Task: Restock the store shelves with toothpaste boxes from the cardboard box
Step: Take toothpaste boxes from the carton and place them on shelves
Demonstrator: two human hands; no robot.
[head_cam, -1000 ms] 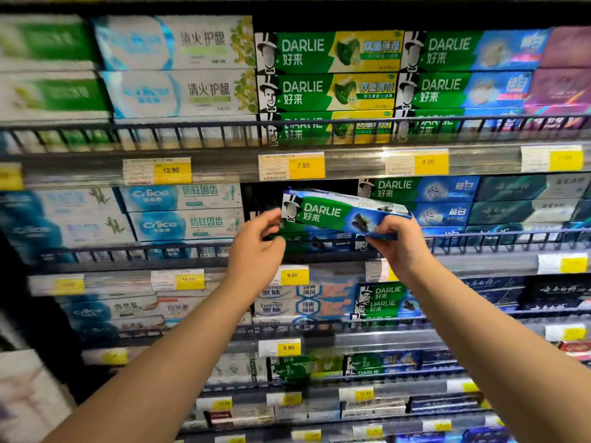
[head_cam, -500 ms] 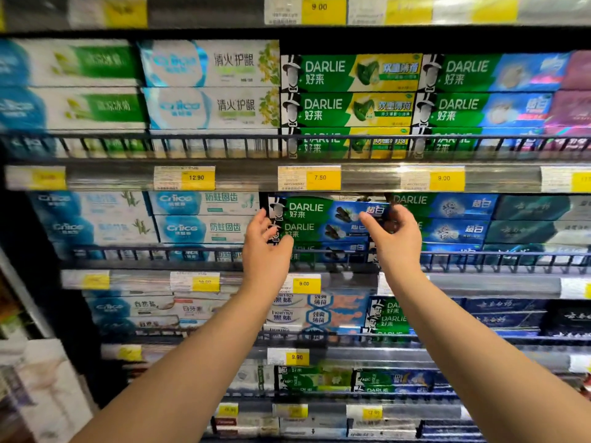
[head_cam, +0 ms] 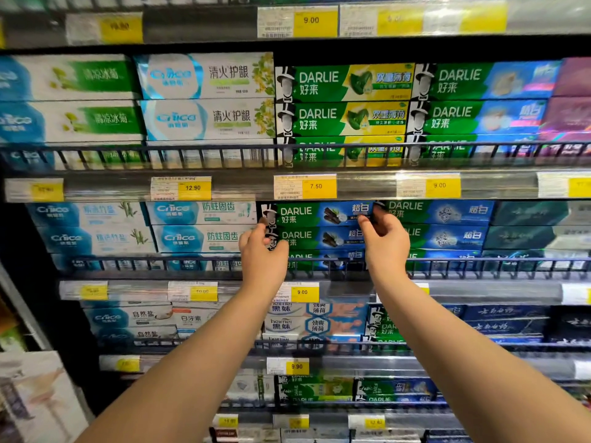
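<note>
The middle shelf carries rows of toothpaste boxes behind a low wire rail. The price strip of the shelf above leaves only a narrow gap over them. The stack of green-and-blue Darlie boxes stands between pale blue boxes on its left and another Darlie stack on its right. The top Darlie box lies flat on this stack, face to the front, just under the strip. The cardboard box is not in view.

The right hand has its grip closed on the right end of the top Darlie box, with the thumb in front and the fingertips at the upper corner. The left hand is at the left end with curled fingers. I cannot tell whether its grip holds the box or only touches it.

The step in hand, as I judge it, is to seat this box. To do it well:

- Push both ends back evenly, so the box does not turn.
- Bring its face level with the box below.
- Keep it low, so it does not catch the strip.
- Open each grip only when the box rests fully.
- Then lift the hands out over the rail without pulling the neighbours forward.
</note>
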